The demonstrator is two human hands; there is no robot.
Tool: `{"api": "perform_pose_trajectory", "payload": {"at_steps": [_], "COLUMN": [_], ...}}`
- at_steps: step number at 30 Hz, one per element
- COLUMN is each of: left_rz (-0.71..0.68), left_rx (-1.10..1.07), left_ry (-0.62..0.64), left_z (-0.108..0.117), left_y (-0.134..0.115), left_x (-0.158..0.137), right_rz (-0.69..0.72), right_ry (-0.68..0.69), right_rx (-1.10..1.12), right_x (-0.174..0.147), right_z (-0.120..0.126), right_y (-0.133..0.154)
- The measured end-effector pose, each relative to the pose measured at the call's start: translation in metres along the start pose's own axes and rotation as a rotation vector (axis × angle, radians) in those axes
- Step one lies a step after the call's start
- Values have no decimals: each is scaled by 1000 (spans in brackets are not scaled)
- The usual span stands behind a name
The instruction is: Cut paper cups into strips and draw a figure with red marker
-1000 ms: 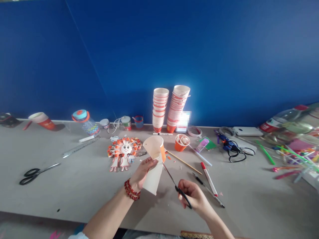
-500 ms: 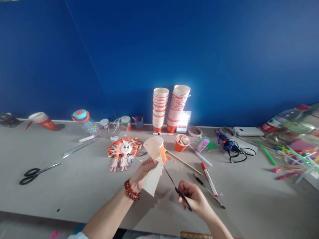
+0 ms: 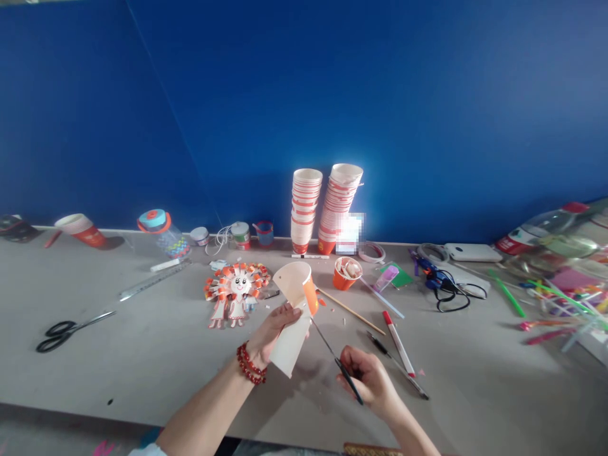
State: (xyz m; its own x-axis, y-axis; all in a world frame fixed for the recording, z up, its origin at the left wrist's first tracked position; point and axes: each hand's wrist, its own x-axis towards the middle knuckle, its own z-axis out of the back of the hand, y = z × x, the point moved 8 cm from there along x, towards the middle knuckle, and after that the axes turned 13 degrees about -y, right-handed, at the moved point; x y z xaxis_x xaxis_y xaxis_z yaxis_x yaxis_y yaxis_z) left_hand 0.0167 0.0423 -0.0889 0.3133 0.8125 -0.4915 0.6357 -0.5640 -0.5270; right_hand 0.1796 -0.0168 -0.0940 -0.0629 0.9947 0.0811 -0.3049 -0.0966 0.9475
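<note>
My left hand [image 3: 280, 328], with red beads at the wrist, pinches an opened-out piece of paper cup [image 3: 291, 351], white inside and orange outside. Its thumb lies on the white side. My right hand [image 3: 367, 379] is closed around the black handles of a pair of scissors [image 3: 349, 379]. The blades point up and left, their tips at the right edge of the cup piece. Left of the hands, paper dolls [image 3: 239, 285] with orange-and-white curled hair lie on the table. Beyond them stands a small orange cup [image 3: 347, 273] holding white scraps.
Two tall stacks of paper cups [image 3: 304, 209] stand against the blue wall. Other scissors [image 3: 71, 330] lie at left. A red marker [image 3: 399, 342], a black pen [image 3: 396, 362] and a wooden stick [image 3: 354, 311] lie near my right hand. Bottles [image 3: 536, 231] and straws are at far right.
The scissors' handles have come slightly closer together and shifted a little left and down along with the blade tips. The cup piece stays in my left hand, almost unmoved.
</note>
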Motion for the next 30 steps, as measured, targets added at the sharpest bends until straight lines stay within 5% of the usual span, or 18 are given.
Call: {"api": "perform_pose_trajectory", "payload": {"at_steps": [7, 18, 25, 30], "left_rz": [4, -42, -44, -52], "left_rx": [40, 156, 186, 182], "left_ry": [-28, 9, 21, 33], "left_z": [4, -3, -5, -7], "left_y": [0, -2, -5, -9], "left_x": [2, -4, -3, -3], "right_rz": [123, -12, 40, 150], "right_ry": [-53, -8, -17, -161], "right_rx": [-142, -18, -71, -238], "right_x": [0, -1, 4, 4], "right_z": [3, -9, -5, 3], "right_y": [12, 3, 12, 16]}}
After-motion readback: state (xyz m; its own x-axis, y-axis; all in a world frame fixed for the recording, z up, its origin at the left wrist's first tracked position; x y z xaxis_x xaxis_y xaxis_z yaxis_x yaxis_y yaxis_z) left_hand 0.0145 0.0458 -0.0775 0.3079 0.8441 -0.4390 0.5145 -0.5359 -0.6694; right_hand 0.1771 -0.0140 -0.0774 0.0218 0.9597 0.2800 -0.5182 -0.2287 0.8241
